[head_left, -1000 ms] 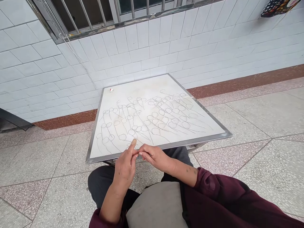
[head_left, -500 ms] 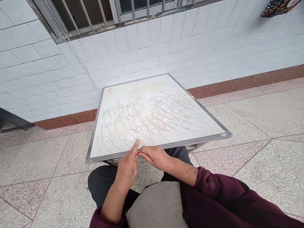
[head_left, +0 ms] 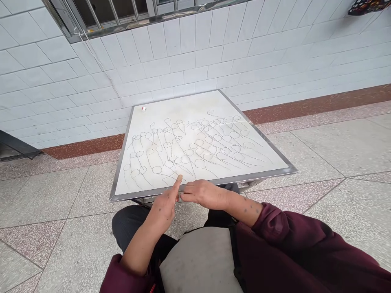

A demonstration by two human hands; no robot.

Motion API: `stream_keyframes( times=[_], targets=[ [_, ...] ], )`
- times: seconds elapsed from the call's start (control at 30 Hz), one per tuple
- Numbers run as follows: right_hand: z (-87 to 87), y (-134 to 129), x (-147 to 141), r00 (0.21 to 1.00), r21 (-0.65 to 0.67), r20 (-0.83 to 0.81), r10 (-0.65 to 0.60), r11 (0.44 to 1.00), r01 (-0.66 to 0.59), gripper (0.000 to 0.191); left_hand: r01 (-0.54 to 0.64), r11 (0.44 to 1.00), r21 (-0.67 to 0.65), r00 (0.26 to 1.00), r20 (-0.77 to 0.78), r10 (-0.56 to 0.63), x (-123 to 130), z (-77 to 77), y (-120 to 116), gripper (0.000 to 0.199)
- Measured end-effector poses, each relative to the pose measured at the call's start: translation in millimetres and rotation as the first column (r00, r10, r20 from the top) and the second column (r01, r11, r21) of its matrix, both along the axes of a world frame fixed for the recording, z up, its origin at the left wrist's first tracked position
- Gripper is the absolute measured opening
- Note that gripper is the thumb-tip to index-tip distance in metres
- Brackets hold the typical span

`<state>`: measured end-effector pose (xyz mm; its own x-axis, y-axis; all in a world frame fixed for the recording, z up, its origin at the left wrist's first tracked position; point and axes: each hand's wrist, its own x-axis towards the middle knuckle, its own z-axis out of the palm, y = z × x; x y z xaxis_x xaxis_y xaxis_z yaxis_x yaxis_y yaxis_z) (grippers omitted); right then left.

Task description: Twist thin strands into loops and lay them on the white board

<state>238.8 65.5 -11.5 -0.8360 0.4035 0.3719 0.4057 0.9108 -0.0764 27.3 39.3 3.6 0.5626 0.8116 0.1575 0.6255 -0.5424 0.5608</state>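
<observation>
My left hand [head_left: 165, 206] is at the near edge of the white table [head_left: 180, 101], thumb stretched toward the tabletop and the other fingers curled. Close beside it, my right hand [head_left: 206, 194] has its fingers pressed together, tips pointing at the left hand. Whatever lies between the fingers is too thin or too hidden to make out. Across the tabletop spread many thin dark strands [head_left: 200, 163], each with a round loop at one end and a loose tail. Their material cannot be told.
A metal trim [head_left: 244, 178] borders the table. At its far left corner lies a small white and red item [head_left: 143, 109]. Behind stands a white tiled wall [head_left: 171, 67] with a barred window [head_left: 116, 12]. My knees are under the near edge.
My right fingertips have drawn slightly away from my left hand and lie flatter. The left thumb points a little more to the right. The view has shifted slightly; the loops lie as before.
</observation>
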Motion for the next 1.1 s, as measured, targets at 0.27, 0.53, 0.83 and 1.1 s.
stream_keyframes(
  times=[0.27,0.53,0.83,1.1],
  targets=[
    [1.7,-8,2,1.0,-0.077,-0.016,0.009,0.997,-0.01,0.029,0.123,0.992,0.001,0.992,-0.041,-0.122,0,8.7,2,0.071],
    [-8.3,-5,0,0.993,-0.305,-0.085,-0.08,0.951,0.051,0.022,0.118,0.991,-0.063,0.992,-0.043,-0.121,-9,12.1,8,0.074],
    [-13.2,-8,-21,0.887,-0.733,-0.226,-0.403,0.67,0.118,0.018,0.145,0.989,-0.002,0.979,-0.143,-0.144,-11,23.3,19,0.077],
    [-13.3,-8,-26,0.724,-0.917,-0.379,-0.576,0.337,-0.212,0.03,0.15,0.986,0.069,0.986,-0.091,-0.143,-5,26.2,19,0.073]
  ],
)
